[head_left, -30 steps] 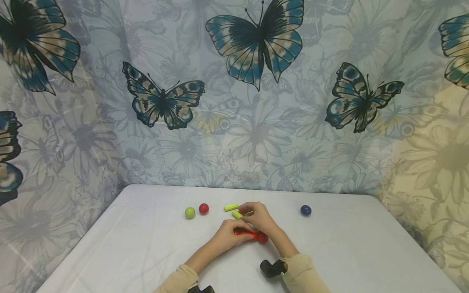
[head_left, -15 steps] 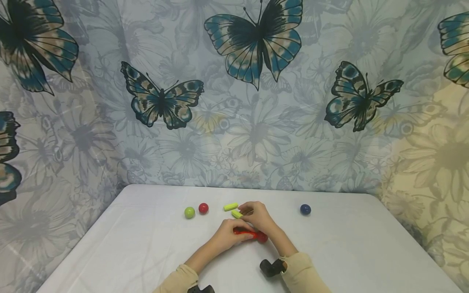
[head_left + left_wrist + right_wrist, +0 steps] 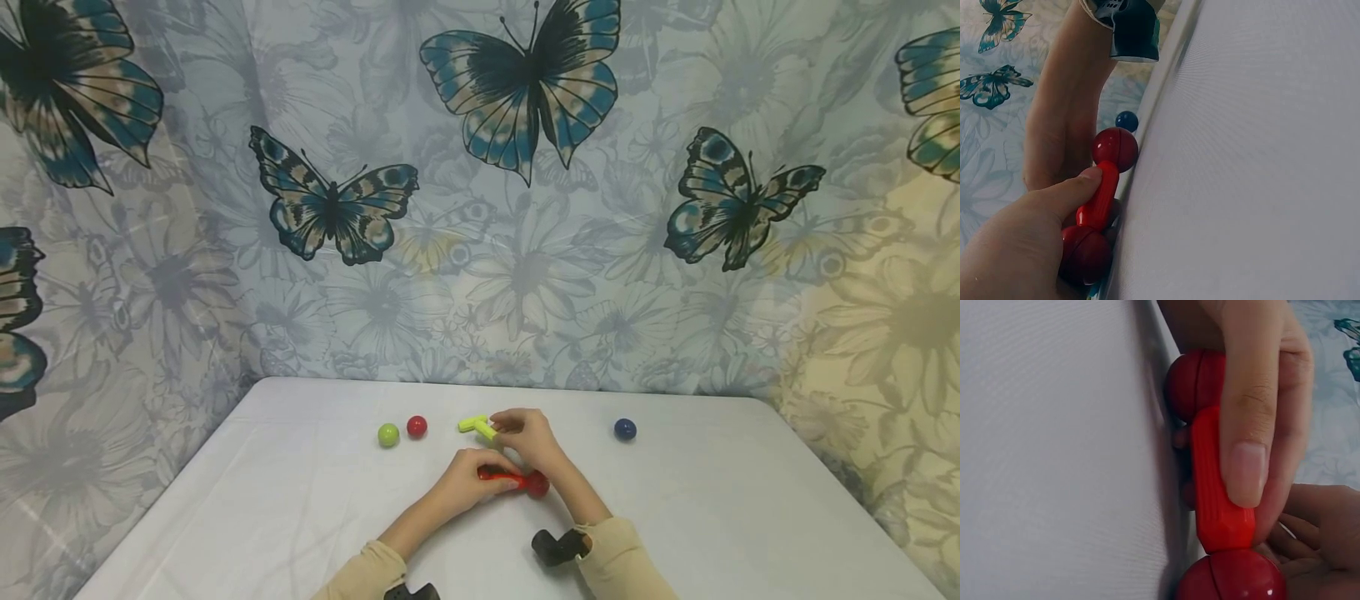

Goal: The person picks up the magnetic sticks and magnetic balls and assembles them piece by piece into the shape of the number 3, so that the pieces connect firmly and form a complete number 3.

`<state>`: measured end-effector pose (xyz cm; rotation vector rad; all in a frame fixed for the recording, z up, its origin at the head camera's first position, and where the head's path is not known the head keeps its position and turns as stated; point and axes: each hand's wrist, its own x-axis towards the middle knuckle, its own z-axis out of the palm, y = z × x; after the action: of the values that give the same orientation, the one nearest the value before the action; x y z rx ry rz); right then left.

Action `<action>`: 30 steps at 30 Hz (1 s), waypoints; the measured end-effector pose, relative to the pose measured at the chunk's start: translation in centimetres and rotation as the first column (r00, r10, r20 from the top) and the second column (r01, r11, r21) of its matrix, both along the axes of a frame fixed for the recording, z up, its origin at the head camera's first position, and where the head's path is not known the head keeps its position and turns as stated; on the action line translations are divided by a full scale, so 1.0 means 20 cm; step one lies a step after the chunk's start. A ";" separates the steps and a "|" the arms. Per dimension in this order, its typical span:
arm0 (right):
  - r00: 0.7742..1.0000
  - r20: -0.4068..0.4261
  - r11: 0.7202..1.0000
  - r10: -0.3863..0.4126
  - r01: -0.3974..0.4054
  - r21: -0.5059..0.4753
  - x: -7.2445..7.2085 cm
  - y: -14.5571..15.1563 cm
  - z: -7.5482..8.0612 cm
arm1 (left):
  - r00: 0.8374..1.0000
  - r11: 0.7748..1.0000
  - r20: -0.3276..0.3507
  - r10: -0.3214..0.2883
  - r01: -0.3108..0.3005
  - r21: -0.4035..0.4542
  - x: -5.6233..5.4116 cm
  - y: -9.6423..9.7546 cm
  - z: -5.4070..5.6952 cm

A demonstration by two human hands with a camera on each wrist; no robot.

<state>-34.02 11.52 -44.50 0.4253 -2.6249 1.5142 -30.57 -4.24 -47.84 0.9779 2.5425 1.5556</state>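
Observation:
A red toy dumbbell, made of a ribbed bright red rod (image 3: 1213, 481) with a dark red ball (image 3: 1115, 150) at each end, is in my left hand (image 3: 463, 485). The thumb lies along the rod, and the left wrist view shows a second dark red ball (image 3: 1086, 255) at the near end. Just beyond, my right hand (image 3: 531, 440) pinches the near end of a short yellow-green stick (image 3: 485, 430). That stick's far end overlaps another yellow-green stick (image 3: 468, 424) in the head view. My right forearm passes behind the dumbbell's right ball.
On the white table (image 3: 720, 500), a green ball (image 3: 387, 435) and a red ball (image 3: 417, 427) sit to the left of the sticks. A dark blue ball (image 3: 625, 430) lies off to the right. Butterfly-printed cloth (image 3: 525, 317) hangs behind the table's back edge.
My right hand has shifted slightly up and away, taking the nearer yellow-green stick with it, so its far end now overlaps the other stick. My left hand and the dumbbell stay put.

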 end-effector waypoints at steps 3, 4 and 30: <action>0.999 0.010 0.994 -0.038 0.039 -0.101 -0.01 0.01 0.02 | 1.000 1.000 -0.012 -0.002 0.002 0.003 0.00 0.00 0.00; 0.998 0.015 0.990 -0.058 0.059 -0.128 -0.01 0.01 0.02 | 1.000 1.000 -0.018 -0.003 0.003 0.006 0.00 0.00 0.00; 0.901 0.208 0.853 -0.381 0.429 -0.298 -0.08 0.13 -0.04 | 1.000 1.000 0.024 0.008 -0.008 0.006 0.00 0.00 0.00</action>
<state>-35.67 14.16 -45.36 -0.2638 -2.2691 1.8314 -30.67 -4.17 -47.88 0.9451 2.5301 1.5678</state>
